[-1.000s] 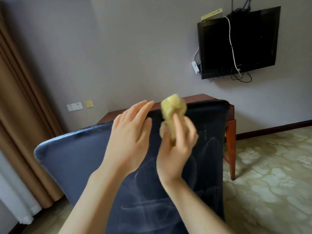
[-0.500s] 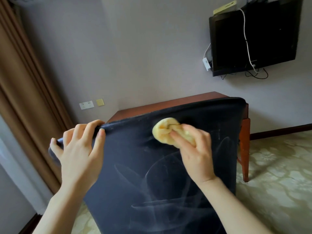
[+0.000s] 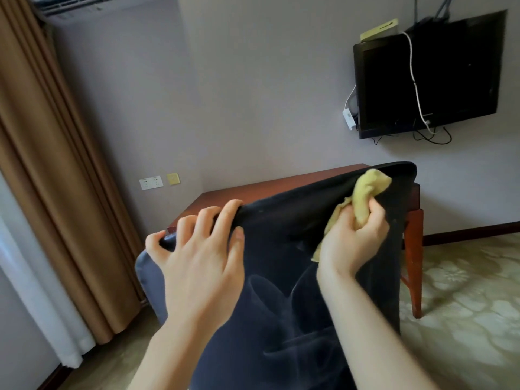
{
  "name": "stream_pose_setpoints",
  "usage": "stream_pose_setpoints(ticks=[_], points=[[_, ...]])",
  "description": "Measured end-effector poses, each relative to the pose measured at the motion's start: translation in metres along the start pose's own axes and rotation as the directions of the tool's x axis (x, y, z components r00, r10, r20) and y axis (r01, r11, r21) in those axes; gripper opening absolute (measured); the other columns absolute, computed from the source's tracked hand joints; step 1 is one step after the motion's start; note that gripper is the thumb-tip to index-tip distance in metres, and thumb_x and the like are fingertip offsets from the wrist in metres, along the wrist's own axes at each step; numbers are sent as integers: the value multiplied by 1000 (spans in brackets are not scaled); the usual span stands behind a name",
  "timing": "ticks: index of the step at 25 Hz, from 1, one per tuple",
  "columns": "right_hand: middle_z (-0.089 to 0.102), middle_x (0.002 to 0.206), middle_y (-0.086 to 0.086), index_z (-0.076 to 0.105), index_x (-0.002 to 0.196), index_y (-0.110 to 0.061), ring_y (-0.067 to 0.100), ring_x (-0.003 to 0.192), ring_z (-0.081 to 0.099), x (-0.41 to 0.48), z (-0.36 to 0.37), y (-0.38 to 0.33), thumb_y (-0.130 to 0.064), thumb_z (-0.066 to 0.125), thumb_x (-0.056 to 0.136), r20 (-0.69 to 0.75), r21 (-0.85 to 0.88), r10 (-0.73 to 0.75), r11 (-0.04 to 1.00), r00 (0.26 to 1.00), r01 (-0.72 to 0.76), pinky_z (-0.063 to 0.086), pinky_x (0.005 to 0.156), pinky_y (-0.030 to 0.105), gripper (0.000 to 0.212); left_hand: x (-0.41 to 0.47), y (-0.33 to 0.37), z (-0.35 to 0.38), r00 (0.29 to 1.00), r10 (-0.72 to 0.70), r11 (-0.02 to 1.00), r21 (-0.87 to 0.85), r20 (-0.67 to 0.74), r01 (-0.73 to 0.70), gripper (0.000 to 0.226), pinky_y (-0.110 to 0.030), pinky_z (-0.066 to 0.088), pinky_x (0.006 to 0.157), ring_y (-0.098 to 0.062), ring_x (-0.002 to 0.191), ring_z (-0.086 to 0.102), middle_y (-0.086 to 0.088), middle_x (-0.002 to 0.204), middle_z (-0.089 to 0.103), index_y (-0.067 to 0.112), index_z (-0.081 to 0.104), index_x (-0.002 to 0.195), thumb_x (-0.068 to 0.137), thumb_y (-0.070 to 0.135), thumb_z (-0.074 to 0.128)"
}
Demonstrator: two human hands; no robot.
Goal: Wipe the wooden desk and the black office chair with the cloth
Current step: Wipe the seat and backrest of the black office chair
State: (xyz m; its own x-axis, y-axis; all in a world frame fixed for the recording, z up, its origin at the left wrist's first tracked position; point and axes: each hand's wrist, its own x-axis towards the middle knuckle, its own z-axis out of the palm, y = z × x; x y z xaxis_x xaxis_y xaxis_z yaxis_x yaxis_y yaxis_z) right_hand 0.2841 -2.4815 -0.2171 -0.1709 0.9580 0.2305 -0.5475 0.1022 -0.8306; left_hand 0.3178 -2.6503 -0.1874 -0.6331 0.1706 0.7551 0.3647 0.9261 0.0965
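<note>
The right hand (image 3: 349,240), fingers curled round the yellow cloth (image 3: 370,187), has moved right to the chair (image 3: 281,291) back's top corner. The left hand (image 3: 197,260) grips its top edge with spread fingers; the counter (image 3: 253,190) is mostly hidden behind.

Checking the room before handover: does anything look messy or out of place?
Pale swirling streaks mark the black office chair's back, below the crumpled yellow cloth that the right hand grips. A white cable hangs loose across the wall-mounted black television's screen, and a flat yellow box lies askew on top.
</note>
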Motion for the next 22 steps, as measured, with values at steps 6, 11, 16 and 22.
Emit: stream_pose_setpoints(ticks=[6, 11, 16, 22], points=[[50, 120, 1, 63, 116, -10, 21, 108, 50, -77, -2, -6, -10, 60, 87, 355, 205, -610, 790, 708, 578, 46, 90, 25, 29, 0, 7, -7, 983, 181, 971, -158, -9, -180, 38, -33, 23, 93, -2, 110, 42, 21, 125, 51, 38, 50, 123, 94, 35, 25], [45, 119, -3, 55, 112, -22, 14, 107, 45, -39, -17, 14, -24, 59, 87, 522, 205, -727, 614, 446, 762, 37, 95, 11, 25, -7, -28, -1, 995, -14, 925, -379, -94, -23, 39, -24, 32, 94, -12, 103, 48, 15, 107, 57, 26, 57, 121, 92, 33, 33], [45, 119, 2, 57, 101, -11, 7, 105, 47, 1, -23, 32, -8, 63, 86, 383, 18, -567, 794, 729, 608, 42, 88, 8, 16, -9, -22, 6, 990, -46, 908, -419, -133, -14, 33, -31, 34, 83, -13, 88, 43, 12, 94, 50, 20, 58, 116, 93, 28, 35], [52, 125, 12, 55, 118, -8, 24, 108, 54, 44, -17, 37, -13, 53, 95, 67, -129, 182, 977, 981, -172, 41, 85, 26, 24, -12, -16, 7, 993, -16, 902, -430, -118, -37, 35, -37, 34, 87, -9, 89, 39, 13, 97, 48, 21, 56, 120, 93, 26, 35]])
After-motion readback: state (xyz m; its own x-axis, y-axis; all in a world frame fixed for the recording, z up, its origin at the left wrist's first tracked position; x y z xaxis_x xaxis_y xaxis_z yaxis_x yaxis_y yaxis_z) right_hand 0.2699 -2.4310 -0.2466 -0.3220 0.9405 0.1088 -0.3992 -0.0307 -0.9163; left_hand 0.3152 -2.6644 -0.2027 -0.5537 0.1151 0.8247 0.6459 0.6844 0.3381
